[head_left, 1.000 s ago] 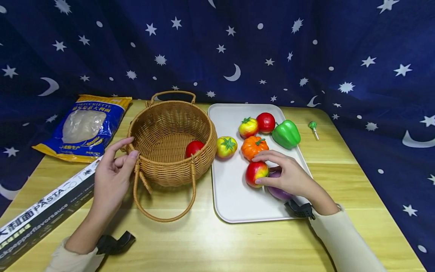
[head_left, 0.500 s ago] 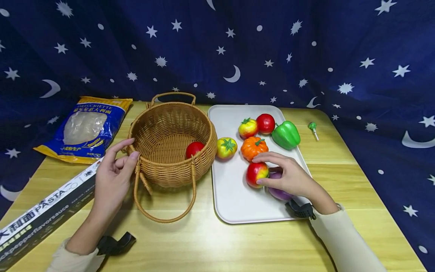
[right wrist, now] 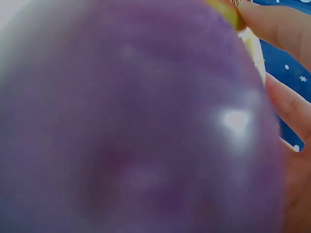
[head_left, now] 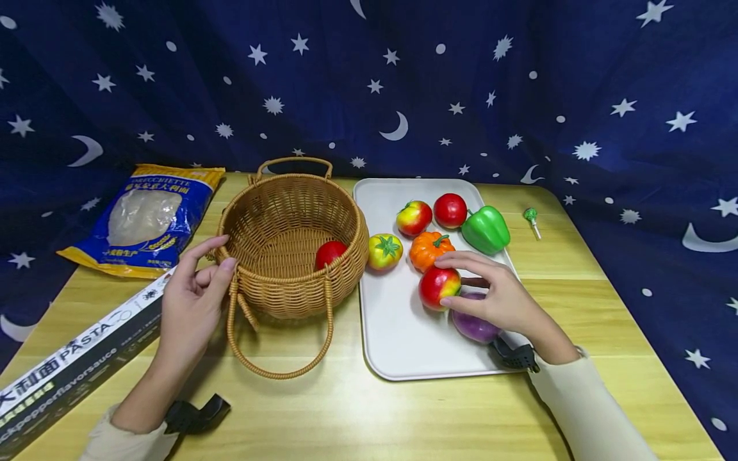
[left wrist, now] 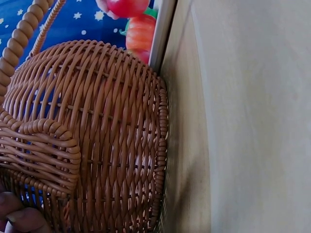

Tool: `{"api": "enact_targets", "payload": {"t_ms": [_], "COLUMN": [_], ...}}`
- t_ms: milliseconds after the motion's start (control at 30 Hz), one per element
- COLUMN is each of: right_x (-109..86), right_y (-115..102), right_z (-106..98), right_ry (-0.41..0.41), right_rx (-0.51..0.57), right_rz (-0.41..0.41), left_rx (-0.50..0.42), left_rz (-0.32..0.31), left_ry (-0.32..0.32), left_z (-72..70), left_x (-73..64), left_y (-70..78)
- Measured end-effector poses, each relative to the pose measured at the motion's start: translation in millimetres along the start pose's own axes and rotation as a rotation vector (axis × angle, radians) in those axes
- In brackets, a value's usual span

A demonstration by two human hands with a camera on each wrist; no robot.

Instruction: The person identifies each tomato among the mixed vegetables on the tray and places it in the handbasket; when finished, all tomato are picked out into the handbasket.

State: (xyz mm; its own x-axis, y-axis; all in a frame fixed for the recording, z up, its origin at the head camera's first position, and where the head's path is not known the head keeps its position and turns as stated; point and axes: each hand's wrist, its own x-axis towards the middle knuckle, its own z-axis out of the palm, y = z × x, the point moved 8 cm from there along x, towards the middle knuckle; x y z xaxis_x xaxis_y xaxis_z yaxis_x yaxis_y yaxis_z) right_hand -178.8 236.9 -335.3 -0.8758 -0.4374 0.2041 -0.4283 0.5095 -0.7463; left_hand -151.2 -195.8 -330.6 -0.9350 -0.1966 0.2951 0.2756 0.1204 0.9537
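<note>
My right hand [head_left: 498,296] pinches a red-and-yellow round toy fruit [head_left: 435,289] between thumb and fingers, above the white tray [head_left: 398,349]. Just under that hand lies a purple rounded toy [head_left: 475,323], partly covered by it; blurred purple [right wrist: 146,116] fills most of the right wrist view. At the left, my left hand [head_left: 193,298] holds the rim of a wicker basket [head_left: 282,294] with thumb and index finger. Its fingertips [left wrist: 26,219] show against the wicker in the left wrist view. One red toy fruit [head_left: 330,254] lies inside the basket.
On the tray sit an orange pumpkin [head_left: 429,251], a green bell pepper [head_left: 486,230], a red tomato [head_left: 450,210] and two red-yellow tomatoes [head_left: 414,218]. A lollipop [head_left: 532,221] lies right. Left are a pasta bag [head_left: 144,218] and a long pasta box [head_left: 75,358].
The right hand and its red-and-yellow fruit have risen slightly toward the pumpkin, uncovering more of the purple toy. The red-yellow tomato at the back has rolled left. The left hand stays put.
</note>
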Motion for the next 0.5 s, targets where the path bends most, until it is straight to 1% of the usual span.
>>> {"api": "enact_targets", "payload": {"t_ms": [100,233,333,500], "right_x": [0.2,0.3,0.4,0.7], "right_y": [-2.5,-3.5,-4.5,-6.3], "right_z": [-1.3,-2.4,-2.8,-4.4], "right_ry": [0.017,0.037,0.049,0.066], "right_rx": [0.027,0.058,0.079,0.149], "right_rz": [-0.003,0.012,0.011,-0.009], "left_rx": [-0.010,-0.027,-0.013,0.002], "left_rz": [0.000,0.001,0.001,0.001], "left_ry": [0.000,-0.001,0.002,0.004], "left_z": [-0.1,0.1,0.1,0.2], "left_x": [0.3,0.8,0.4,0.4], "left_y": [-1.1,-1.9,-1.1,-0.9]}}
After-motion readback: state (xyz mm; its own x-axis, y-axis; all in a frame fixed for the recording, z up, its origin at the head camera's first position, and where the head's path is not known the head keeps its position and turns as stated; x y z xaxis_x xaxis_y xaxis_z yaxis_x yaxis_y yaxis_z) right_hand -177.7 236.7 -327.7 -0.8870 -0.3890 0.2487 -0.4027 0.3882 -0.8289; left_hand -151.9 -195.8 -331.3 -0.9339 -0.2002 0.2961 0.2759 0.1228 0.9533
